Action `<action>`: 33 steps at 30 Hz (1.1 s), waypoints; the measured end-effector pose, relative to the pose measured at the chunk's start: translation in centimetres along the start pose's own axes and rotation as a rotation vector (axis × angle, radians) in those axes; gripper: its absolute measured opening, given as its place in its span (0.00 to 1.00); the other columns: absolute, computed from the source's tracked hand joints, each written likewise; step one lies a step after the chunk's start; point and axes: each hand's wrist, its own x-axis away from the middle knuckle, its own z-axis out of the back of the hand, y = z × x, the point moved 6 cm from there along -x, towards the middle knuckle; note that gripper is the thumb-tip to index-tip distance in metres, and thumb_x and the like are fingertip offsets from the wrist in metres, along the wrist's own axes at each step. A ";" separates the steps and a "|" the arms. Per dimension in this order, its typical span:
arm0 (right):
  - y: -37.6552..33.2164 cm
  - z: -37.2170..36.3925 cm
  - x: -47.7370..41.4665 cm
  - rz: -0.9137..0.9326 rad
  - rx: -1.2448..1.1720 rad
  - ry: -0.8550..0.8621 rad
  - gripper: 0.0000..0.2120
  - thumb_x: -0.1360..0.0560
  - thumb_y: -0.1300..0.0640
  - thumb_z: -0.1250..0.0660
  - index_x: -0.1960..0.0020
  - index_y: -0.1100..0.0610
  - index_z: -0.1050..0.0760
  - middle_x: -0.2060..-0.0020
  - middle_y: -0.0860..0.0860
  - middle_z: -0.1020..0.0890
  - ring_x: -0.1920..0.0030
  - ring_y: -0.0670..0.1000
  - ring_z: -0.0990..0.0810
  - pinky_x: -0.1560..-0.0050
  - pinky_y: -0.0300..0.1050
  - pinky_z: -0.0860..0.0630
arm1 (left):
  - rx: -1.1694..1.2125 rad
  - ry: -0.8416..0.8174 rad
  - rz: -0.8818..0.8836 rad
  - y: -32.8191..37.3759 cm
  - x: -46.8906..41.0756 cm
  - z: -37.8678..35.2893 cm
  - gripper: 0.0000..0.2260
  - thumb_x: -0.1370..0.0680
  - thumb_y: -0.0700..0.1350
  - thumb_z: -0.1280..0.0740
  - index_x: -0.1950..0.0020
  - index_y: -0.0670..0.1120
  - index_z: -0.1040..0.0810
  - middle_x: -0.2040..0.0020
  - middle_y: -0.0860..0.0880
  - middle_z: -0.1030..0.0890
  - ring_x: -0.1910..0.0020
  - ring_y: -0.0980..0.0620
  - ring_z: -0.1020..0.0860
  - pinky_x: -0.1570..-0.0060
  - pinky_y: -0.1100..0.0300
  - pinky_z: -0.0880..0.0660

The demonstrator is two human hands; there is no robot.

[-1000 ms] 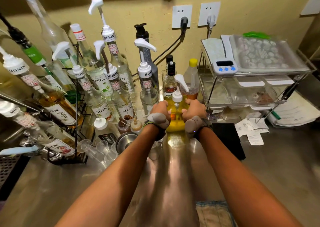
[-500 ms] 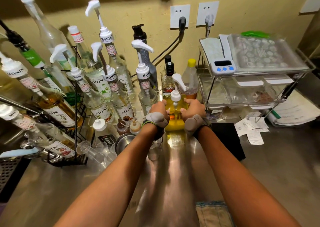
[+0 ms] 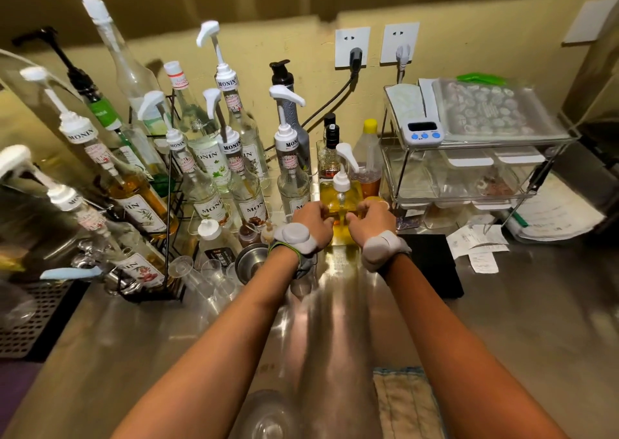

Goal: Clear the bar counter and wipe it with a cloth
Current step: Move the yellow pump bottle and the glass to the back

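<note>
Bottle (image 3: 340, 201) holds clear yellow liquid under white pump (image 3: 345, 159).

MONIN: on neck collars and front labels of the syrup bottles (image 3: 214, 204), left of the gripped pump bottle (image 3: 341, 199). Other print unreadable.

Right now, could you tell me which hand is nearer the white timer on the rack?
Right. The right hand holds the yellow pump bottle, down-left of the timer; the left hand holds its other side, further away.
</note>
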 end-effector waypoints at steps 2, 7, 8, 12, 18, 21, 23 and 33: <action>0.0 0.1 1.7 0.022 -0.008 -0.025 0.13 0.23 0.54 0.30 0.41 0.57 0.20 0.40 0.55 0.18 0.37 0.57 0.22 0.36 0.47 0.28 | 0.021 0.017 -0.012 0.0 1.5 0.4 0.09 0.23 0.45 0.33 0.47 0.42 0.19 0.51 0.43 0.17 0.51 0.43 0.20 0.51 0.54 0.23; 0.4 0.2 5.2 0.051 -0.022 -0.091 0.12 0.23 0.55 0.31 0.42 0.57 0.19 0.42 0.53 0.16 0.39 0.55 0.20 0.35 0.47 0.26 | 0.034 0.032 -0.032 -0.4 4.8 1.5 0.10 0.22 0.47 0.34 0.46 0.42 0.20 0.50 0.44 0.17 0.50 0.45 0.19 0.50 0.54 0.23; 0.5 0.3 5.9 0.056 -0.025 -0.097 0.10 0.23 0.55 0.31 0.43 0.56 0.18 0.43 0.52 0.16 0.39 0.55 0.20 0.36 0.47 0.26 | 0.041 0.033 -0.032 -0.6 5.5 1.9 0.11 0.22 0.47 0.33 0.44 0.42 0.20 0.48 0.44 0.17 0.49 0.45 0.19 0.48 0.53 0.23; 1.0 0.6 9.0 0.058 -0.057 -0.107 0.07 0.24 0.55 0.30 0.48 0.57 0.17 0.47 0.53 0.15 0.44 0.55 0.18 0.42 0.43 0.26 | 0.043 0.064 -0.045 -1.4 8.8 3.2 0.10 0.22 0.46 0.33 0.45 0.42 0.20 0.48 0.45 0.17 0.49 0.46 0.19 0.47 0.54 0.24; 1.5 0.8 14.7 0.070 -0.063 -0.117 0.07 0.24 0.56 0.31 0.49 0.57 0.16 0.50 0.53 0.14 0.48 0.53 0.18 0.50 0.39 0.29 | 0.105 0.095 -0.056 -2.8 14.6 5.3 0.11 0.21 0.47 0.34 0.43 0.42 0.20 0.47 0.47 0.17 0.49 0.49 0.20 0.49 0.60 0.26; 1.6 0.4 18.0 0.071 -0.086 -0.118 0.06 0.24 0.56 0.31 0.52 0.56 0.16 0.53 0.52 0.14 0.49 0.54 0.17 0.49 0.42 0.25 | 0.135 0.110 -0.052 -3.9 17.8 6.3 0.11 0.21 0.47 0.35 0.42 0.44 0.20 0.47 0.49 0.17 0.51 0.53 0.21 0.49 0.61 0.26; 1.9 0.1 19.9 0.067 -0.095 -0.123 0.06 0.24 0.55 0.31 0.52 0.56 0.16 0.53 0.53 0.14 0.49 0.54 0.17 0.45 0.47 0.21 | 0.156 0.110 -0.041 -4.9 19.7 6.7 0.12 0.21 0.48 0.35 0.41 0.45 0.20 0.47 0.49 0.18 0.50 0.53 0.20 0.46 0.59 0.25; 4.9 -2.1 27.6 -0.010 -0.201 -0.130 0.05 0.23 0.55 0.32 0.57 0.51 0.19 0.56 0.55 0.15 0.50 0.59 0.16 0.42 0.57 0.20 | 0.350 0.122 0.045 -12.0 28.0 5.9 0.11 0.21 0.38 0.38 0.44 0.46 0.20 0.51 0.50 0.18 0.51 0.51 0.19 0.49 0.56 0.22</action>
